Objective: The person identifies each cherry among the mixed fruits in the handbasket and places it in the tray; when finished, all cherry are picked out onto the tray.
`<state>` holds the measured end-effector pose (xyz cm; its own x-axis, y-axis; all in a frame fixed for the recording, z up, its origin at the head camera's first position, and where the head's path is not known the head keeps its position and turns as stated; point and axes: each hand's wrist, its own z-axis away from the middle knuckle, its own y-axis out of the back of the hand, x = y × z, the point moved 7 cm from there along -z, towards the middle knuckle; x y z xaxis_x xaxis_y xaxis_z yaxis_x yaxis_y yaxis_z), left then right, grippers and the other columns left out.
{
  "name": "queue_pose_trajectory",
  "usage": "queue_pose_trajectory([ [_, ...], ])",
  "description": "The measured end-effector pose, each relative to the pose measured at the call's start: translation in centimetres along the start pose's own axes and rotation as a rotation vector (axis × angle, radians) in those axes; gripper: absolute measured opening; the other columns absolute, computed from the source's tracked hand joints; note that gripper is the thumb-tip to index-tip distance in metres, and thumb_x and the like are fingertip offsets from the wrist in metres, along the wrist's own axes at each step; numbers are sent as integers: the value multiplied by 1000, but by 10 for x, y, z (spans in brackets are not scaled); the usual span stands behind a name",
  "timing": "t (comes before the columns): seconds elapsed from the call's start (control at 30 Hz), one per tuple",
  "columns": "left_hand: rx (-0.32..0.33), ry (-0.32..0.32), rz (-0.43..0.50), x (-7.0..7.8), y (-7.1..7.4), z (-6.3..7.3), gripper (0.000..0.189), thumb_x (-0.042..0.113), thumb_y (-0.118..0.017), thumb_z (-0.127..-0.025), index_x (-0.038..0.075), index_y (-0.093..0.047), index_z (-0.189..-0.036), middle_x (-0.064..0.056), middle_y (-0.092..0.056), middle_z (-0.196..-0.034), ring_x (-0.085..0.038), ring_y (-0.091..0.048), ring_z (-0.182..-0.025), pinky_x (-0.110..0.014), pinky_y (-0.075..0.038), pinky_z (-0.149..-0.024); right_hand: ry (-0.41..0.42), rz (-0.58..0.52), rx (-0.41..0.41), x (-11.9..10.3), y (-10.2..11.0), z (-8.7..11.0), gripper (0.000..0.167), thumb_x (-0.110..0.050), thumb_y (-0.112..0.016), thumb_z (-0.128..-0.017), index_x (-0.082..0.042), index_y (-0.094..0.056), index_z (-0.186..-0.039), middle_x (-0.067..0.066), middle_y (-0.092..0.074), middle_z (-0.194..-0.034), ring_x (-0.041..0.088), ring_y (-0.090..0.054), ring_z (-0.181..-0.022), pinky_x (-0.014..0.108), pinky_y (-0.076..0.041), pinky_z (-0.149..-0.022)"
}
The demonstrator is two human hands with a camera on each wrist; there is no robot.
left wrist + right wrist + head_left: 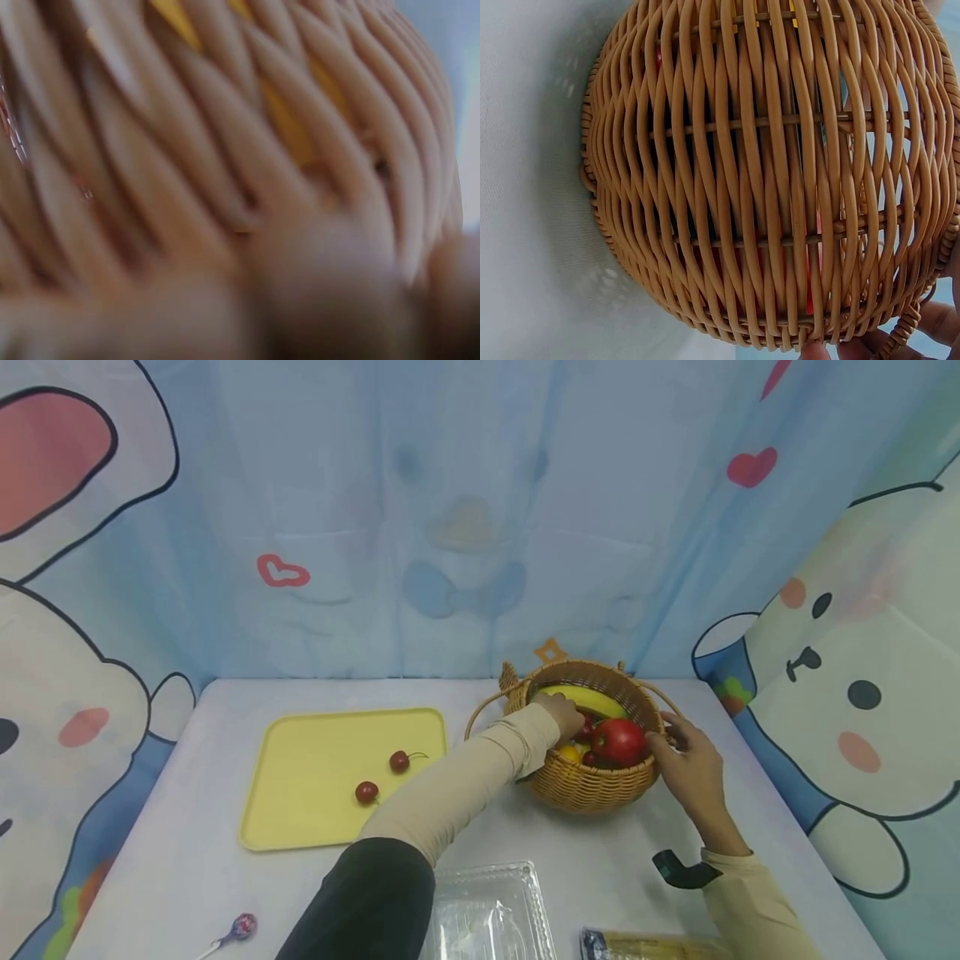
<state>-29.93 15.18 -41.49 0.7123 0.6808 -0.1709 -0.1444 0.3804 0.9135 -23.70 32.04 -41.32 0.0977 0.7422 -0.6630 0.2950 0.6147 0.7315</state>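
A round wicker basket (592,789) stands at the back right of the table, holding a banana (588,699), a red apple-like fruit (621,742), a yellow fruit (570,752) and smaller dark red pieces. My left hand (558,717) reaches over its left rim into the fruit, fingertips down beside a dark red piece; I cannot tell whether they hold it. My right hand (688,768) grips the basket's right rim by the handle, thumb on the near side. Wicker weave (765,172) fills the right wrist view, with fingers (937,322) at its lower right.
Two cherries (399,762) lie on a yellow tray (315,777) at the left, partly behind my left sleeve. Nearer are a clear plastic container (491,914), a lollipop (243,927) and a golden wrapped package (652,947). A patterned curtain (465,527) hangs behind the table.
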Motion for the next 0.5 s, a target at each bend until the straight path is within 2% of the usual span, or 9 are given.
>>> queue_pose_trajectory([
  [0.07,12,1,13,-1,-1,-5,21,26,-55,-102,28,-68,-119,7,-64,-127,-13,-58,-113,-30,-51,-92,-1,0,2,0,1,0,53,-31,-53,-100,-1,-49,-144,31,-56,-132,47,-53,-124,64,-47,-96],
  [0.1,23,-6,22,-2,-2,-8,21,25,-55,-102,27,-69,-118,7,-66,-123,-13,-60,-109,-29,-51,-89,-3,1,2,0,1,0,54,-31,-52,-100,-1,-49,-144,31,-56,-132,47,-53,-124,64,-47,-96],
  [0.13,54,-16,42,-3,-5,-17,17,23,-58,-101,26,-70,-113,6,-69,-114,-12,-62,-99,-28,-52,-82,-4,-1,4,0,1,0,54,-31,-52,-100,-1,-49,-144,30,-56,-131,47,-53,-123,64,-47,-96],
  [0.23,122,-44,94,-6,-3,-21,14,20,-59,-100,22,-69,-110,5,-71,-100,-10,-63,-84,-25,-51,-72,-11,-5,7,1,1,-1,54,-31,-53,-100,-2,-48,-144,30,-56,-132,46,-53,-124,63,-47,-97],
  [0.33,198,-73,153,-9,3,-14,18,19,-62,-98,20,-69,-115,5,-71,-103,-10,-65,-87,-23,-53,-74,-17,-9,7,2,0,-1,53,-31,-53,-99,-2,-49,-144,29,-56,-132,45,-53,-124,63,-47,-97],
  [0.37,212,-77,174,-10,9,-3,21,18,-61,-99,19,-68,-119,5,-71,-108,-10,-66,-93,-22,-53,-78,-17,-8,4,2,0,-1,54,-31,-53,-99,-2,-49,-145,29,-56,-132,46,-52,-124,63,-47,-97],
  [0.5,316,-115,282,-22,20,14,24,13,-64,-97,13,-68,-120,1,-70,-109,-10,-63,-95,-22,-50,-78,-2,-9,6,4,0,-2,53,-29,-54,-99,-1,-49,-143,30,-57,-131,46,-54,-122,63,-47,-97],
])
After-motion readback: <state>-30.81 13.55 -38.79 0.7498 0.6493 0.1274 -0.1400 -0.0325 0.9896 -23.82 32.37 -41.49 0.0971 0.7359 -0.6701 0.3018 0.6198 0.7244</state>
